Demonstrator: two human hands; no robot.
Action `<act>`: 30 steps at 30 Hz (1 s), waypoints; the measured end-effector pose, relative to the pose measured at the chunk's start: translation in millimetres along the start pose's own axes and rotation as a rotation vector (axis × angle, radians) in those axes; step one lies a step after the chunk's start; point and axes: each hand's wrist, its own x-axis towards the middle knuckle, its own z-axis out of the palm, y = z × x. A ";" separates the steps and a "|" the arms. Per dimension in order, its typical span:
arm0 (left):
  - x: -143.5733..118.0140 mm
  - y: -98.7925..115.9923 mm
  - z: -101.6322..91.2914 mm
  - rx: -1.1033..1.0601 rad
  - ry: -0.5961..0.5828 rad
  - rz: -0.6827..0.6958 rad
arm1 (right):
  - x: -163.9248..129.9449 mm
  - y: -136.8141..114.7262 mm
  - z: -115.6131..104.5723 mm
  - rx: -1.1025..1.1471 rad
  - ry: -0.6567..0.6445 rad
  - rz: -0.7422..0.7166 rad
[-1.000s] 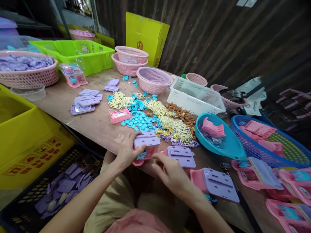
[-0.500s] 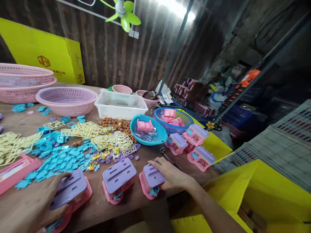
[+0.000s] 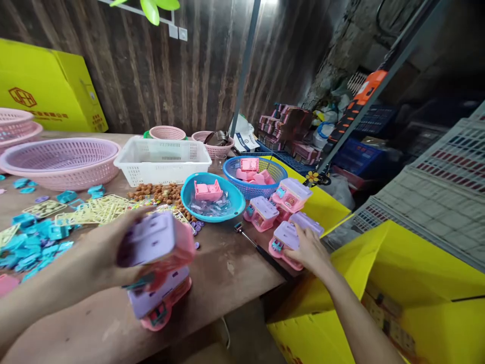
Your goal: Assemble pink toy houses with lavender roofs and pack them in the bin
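My left hand point(image 3: 108, 247) is wrapped round a small pink toy with a purple top point(image 3: 161, 240), slightly blurred and raised off the table. Just below it, a second pink-and-purple toy point(image 3: 161, 298) stands on the table, partly covered; whether the two touch I cannot tell. At the table's right edge my right hand point(image 3: 311, 250) grips another such toy point(image 3: 285, 236) from above, its fingers on the purple top. Beside that one stand several alike toys, including one nearer the middle point(image 3: 261, 212) and one behind point(image 3: 291, 194).
A turquoise basin point(image 3: 223, 215) with a pink part and clear pieces stands mid-table, near a blue basket point(image 3: 237, 187) of pink parts. A black-handled tool point(image 3: 265, 255) lies in front. Blue pieces point(image 3: 28, 247) spread leftwards. An open yellow carton point(image 3: 341, 323) stands right, below the table.
My left hand has lifted its toy and carried it right, over the middle one. My right hand has moved its toy right, to the group at the edge. The view has shifted right.
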 end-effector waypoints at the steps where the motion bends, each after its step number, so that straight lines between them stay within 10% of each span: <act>1: 17.0 17.6 9.3 -0.007 -0.118 0.093 | 0.3 -0.5 6.2 0.023 -0.004 -0.006; 7: 119.2 104.6 84.7 0.024 -0.443 0.507 | -0.7 3.3 12.3 0.114 0.048 0.005; 16: 234.9 164.3 176.3 0.238 -0.747 0.787 | -15.8 29.5 30.4 0.292 0.425 -0.168; 22: 241.3 171.5 200.9 0.380 -0.759 0.798 | -31.8 -0.5 35.2 0.395 0.606 -0.343; 30: 199.8 139.0 166.2 0.390 -0.592 0.670 | -70.5 -120.9 51.5 0.745 0.304 -0.601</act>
